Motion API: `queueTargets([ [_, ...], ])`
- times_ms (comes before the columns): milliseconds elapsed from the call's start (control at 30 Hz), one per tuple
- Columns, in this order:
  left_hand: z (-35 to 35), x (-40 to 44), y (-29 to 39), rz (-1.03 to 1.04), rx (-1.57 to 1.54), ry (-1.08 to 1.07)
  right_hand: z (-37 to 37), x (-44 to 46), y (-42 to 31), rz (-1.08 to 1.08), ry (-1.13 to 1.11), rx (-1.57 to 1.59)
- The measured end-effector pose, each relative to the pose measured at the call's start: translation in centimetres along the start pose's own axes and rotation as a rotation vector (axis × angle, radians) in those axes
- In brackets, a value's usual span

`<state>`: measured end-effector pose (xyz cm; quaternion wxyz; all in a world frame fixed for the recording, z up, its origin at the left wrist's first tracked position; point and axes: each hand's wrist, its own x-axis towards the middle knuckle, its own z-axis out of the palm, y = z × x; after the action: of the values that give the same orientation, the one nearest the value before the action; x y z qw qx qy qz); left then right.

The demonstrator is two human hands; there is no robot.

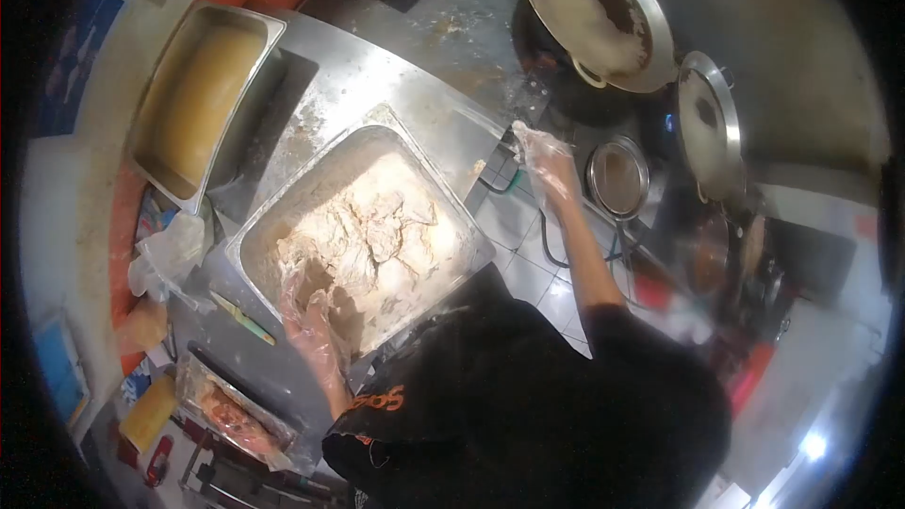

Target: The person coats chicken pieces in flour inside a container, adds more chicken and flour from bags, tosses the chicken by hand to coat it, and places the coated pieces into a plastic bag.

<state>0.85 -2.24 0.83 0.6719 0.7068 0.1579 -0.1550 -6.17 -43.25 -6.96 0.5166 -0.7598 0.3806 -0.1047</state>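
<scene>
A deep rectangular metal tray [468, 233] holds white flour [415, 273] and several flour-coated pieces [377, 226] that look like raw meat. My left hand [316, 325], in a clear plastic glove, reaches over the tray's near left side. Its fingers are apart beside the coated pieces, with nothing seen between them. Out past the tray's right corner is my right hand [549, 165], also gloved and dusted with flour. Its fingers stretch toward the steel counter's edge, somewhat blurred, and I see nothing held in them.
Two wide pans of foamy oil, a larger one [650, 14] and a smaller one [709, 127], sit at upper right. A round strainer [619, 177] lies nearer. At left stand a deep yellowish container [203, 99], a green-handled knife [243, 319] and a tray of raw meat [236, 415].
</scene>
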Motion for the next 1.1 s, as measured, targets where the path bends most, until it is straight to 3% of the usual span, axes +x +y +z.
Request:
queueTargets([
  [67,1.2,-0.2,0.4,-0.021,-0.097,0.070,1.6,3.4,7.2,0.325,0.022,0.136],
  [133,1.9,-0.2,1.2,0.019,0.043,0.089,3.9,6.4,14.8,0.511,0.010,0.371],
  [200,2.4,-0.7,1.2,0.048,0.117,0.110,7.1,9.0,21.4,0.533,0.141,0.446],
  [267,2.7,-0.9,0.8,0.081,0.119,0.137,8.3,9.7,21.6,0.529,0.217,0.503],
  [367,3.8,-1.6,0.7,-0.028,-0.199,0.122,8.5,9.3,19.4,0.537,0.250,0.598],
  [533,4.4,-2.1,-0.3,-0.007,-0.169,0.145,10.1,11.0,23.6,0.752,0.420,0.917],
  [633,4.7,-1.8,0.2,-0.028,-0.141,0.102,9.7,10.3,23.3,0.701,0.335,1.186],
  [733,2.9,-0.9,-1.2,0.007,0.061,0.104,6.5,7.3,19.1,0.669,0.268,0.853],
  [900,2.3,-0.6,1.6,0.135,0.191,0.164,1.5,-0.1,-0.4,0.410,0.115,0.513],
  [933,2.1,-0.5,1.6,0.149,0.118,0.184,0.8,-1.2,-3.9,0.402,0.075,0.401],
  [1000,1.7,-0.3,1.5,0.176,-0.028,0.175,0.3,-3.4,-9.8,0.171,0.016,0.014],
  [1033,1.7,-0.2,1.8,0.280,0.121,0.139,-0.2,-4.5,-11.0,0.061,0.017,-0.184],
  [1100,1.2,0.2,2.5,0.270,0.178,0.077,0.2,-5.8,-6.6,-0.157,0.056,-0.662],
])
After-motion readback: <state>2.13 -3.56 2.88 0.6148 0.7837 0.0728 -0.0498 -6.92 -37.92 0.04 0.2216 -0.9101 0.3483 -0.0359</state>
